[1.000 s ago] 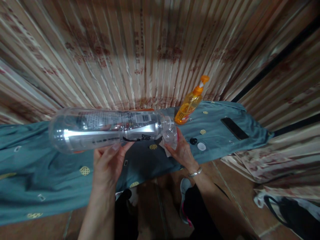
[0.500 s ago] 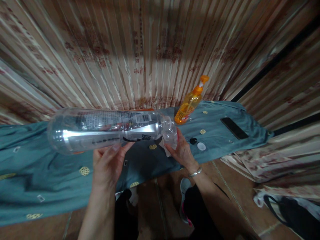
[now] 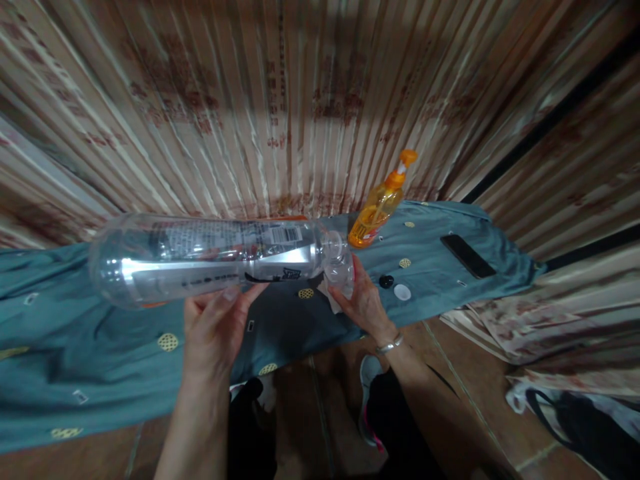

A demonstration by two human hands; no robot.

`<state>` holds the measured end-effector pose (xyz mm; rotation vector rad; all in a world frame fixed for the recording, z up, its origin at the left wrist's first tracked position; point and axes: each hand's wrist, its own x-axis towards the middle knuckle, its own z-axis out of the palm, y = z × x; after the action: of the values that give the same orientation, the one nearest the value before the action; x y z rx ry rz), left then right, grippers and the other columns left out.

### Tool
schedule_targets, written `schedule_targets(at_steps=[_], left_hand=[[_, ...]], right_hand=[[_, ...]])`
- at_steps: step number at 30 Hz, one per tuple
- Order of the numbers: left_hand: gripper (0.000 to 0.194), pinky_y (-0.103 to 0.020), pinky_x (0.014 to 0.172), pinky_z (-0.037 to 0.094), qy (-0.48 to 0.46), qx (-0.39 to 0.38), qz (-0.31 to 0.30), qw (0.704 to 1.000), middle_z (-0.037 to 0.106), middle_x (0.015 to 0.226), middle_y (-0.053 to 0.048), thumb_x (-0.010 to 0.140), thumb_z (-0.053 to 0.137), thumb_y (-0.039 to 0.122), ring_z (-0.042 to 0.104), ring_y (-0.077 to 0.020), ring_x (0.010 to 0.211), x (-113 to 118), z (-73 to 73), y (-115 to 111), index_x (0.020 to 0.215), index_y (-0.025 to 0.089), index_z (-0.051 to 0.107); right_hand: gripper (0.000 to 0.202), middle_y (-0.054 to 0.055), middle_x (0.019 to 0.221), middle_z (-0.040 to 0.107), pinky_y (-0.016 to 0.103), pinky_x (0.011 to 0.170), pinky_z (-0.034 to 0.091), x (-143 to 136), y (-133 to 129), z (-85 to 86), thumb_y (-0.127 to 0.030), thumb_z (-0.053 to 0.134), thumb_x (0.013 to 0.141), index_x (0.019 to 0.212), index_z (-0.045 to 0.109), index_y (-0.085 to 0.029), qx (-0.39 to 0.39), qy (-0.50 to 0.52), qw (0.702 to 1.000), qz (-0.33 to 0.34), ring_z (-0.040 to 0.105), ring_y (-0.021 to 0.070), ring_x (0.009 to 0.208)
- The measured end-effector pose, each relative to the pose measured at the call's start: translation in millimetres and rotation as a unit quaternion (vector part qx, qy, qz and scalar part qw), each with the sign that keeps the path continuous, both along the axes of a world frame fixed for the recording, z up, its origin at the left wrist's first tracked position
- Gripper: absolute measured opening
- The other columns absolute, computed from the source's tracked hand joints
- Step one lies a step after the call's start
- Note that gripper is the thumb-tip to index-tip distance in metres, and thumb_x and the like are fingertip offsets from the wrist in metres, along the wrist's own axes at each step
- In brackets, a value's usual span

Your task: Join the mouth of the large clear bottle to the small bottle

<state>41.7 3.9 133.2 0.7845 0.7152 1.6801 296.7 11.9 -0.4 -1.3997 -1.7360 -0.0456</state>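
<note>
A large clear plastic bottle (image 3: 200, 257) with a silver label lies sideways in the air over the green cloth, its neck pointing right. My left hand (image 3: 215, 327) grips it from below near the middle, thumb on the near side. My right hand (image 3: 363, 297) is closed around a small clear plastic piece (image 3: 341, 273) at the bottle's mouth; whether the two touch is hard to tell. Something pale, like tissue, shows under that hand. Just right of the mouth stands an orange pump bottle (image 3: 374, 217) with yellow liquid.
On the green cloth (image 3: 120, 360) at the right lie a black cap (image 3: 386, 281), a white cap (image 3: 403, 292) and a dark phone (image 3: 467, 256). A pleated curtain (image 3: 300, 120) hangs behind. A black bag (image 3: 590, 427) is on the floor at lower right.
The large bottle's base has shifted slightly left, and the bottle has turned a little. Both hands keep their holds.
</note>
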Motion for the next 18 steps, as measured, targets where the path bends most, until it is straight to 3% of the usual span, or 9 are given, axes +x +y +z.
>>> schedule_targets(at_steps=[11, 18], left_hand=[[0.040, -0.048, 0.086, 0.070, 0.012, -0.001, 0.010, 1.000, 0.083, 0.100, -0.003, 0.058, 0.099, 0.027, 0.078, -0.0302, 0.107, 1.7, 1.7, -0.2, 0.092, 0.027, 0.078], [0.041, -0.051, 0.092, 0.069, 0.028, -0.004, -0.004, 1.000, 0.082, 0.099, -0.001, 0.057, 0.101, 0.030, 0.074, -0.0333, 0.119, 2.3, 5.8, -0.9, 0.091, 0.029, 0.077]], right_hand=[[0.088, 0.025, 0.153, 0.062, 0.062, 0.112, 0.059, 0.9, 0.1, 0.7, -0.057, 0.066, 0.099, 0.167, 0.027, -0.016, -0.018, 0.001, 1.000, 0.000, 0.065, 0.0384, 0.139], [0.085, 0.027, 0.152, 0.062, 0.063, 0.111, 0.059, 0.6, -0.1, 1.2, -0.054, 0.066, 0.100, 0.166, 0.029, -0.014, -0.012, 0.003, 1.000, 0.003, 0.065, 0.0398, 0.139]])
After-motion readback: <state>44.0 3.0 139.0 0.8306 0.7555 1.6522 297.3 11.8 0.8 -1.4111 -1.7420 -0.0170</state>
